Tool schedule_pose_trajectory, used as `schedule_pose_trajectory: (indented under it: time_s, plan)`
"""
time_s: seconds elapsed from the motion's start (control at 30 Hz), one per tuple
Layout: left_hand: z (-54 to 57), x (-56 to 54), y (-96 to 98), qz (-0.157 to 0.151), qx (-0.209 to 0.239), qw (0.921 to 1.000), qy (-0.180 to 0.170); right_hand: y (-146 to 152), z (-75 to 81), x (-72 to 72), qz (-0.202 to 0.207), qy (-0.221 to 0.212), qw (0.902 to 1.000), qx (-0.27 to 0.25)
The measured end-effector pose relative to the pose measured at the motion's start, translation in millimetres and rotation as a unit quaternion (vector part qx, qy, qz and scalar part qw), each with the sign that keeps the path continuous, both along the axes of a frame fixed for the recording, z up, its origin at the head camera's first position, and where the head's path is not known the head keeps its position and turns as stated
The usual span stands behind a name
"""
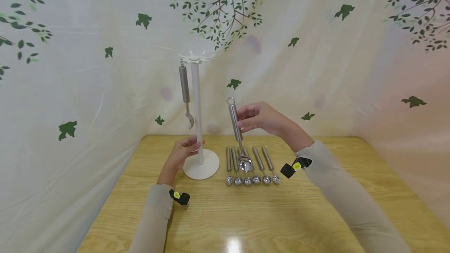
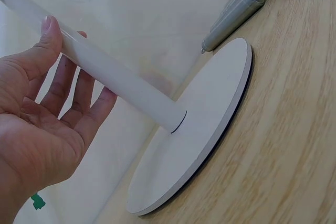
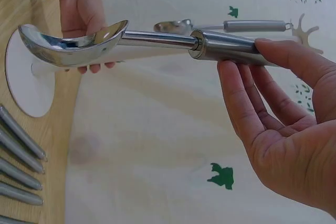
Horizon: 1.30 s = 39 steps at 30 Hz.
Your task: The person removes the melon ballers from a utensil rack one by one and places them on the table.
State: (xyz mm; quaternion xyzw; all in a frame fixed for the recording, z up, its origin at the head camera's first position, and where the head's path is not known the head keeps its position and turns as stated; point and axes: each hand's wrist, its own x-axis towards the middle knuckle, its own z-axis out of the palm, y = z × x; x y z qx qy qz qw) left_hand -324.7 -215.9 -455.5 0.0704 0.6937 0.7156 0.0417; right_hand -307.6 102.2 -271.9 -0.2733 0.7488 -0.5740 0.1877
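My right hand [image 1: 261, 117] pinches the steel handle of an ice cream scoop [image 3: 79, 51] between thumb and fingers. The scoop stands nearly upright in the head view, ring at the top and shiny bowl low, overlapping the row of utensils behind it. With thumb and fingers curled round the pole, my left hand [image 1: 183, 151] holds a white utensil stand [image 1: 197, 100] a little above its round base [image 2: 210, 103]. From a hook at the stand's left hangs another steel-handled scoop [image 1: 184, 85], bowl down.
Several small steel scoops [image 1: 267, 163] lie side by side on the wooden table [image 1: 211, 218], right of the stand's base, handles toward the back. A pale curtain [image 1: 281, 73] with printed leaves hangs behind the table. White hooks [image 1: 205, 57] spread from the stand's top.
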Motion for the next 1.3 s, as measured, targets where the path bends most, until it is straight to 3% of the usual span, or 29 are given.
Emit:
schedule_pose_trajectory:
  time_s: [0.27, 0.8, 1.0, 1.3]
  plan:
    - [-2.3, -1.3, -0.9, 0.002, 0.007, 1.0000, 0.002, 33.6, -26.2, -6.6, -0.034, -0.027, 0.9988, 0.022]
    - [-2.0, -0.9, -1.2, -0.003, -0.007, 1.0000, 0.001, 97.2, -82.1, -15.3, -0.060, -0.051, 0.9959, 0.043]
    - [-0.9, 0.1, -0.1, -0.002, -0.008, 1.0000, 0.002, 115.9, -93.4, -13.9, -0.081, -0.065, 0.9934, 0.049]
    - [-1.1, 0.5, 0.0, 0.002, 0.000, 1.0000, 0.001, 141.4, -113.5, -17.0, -0.076, -0.082, 0.9927, 0.047]
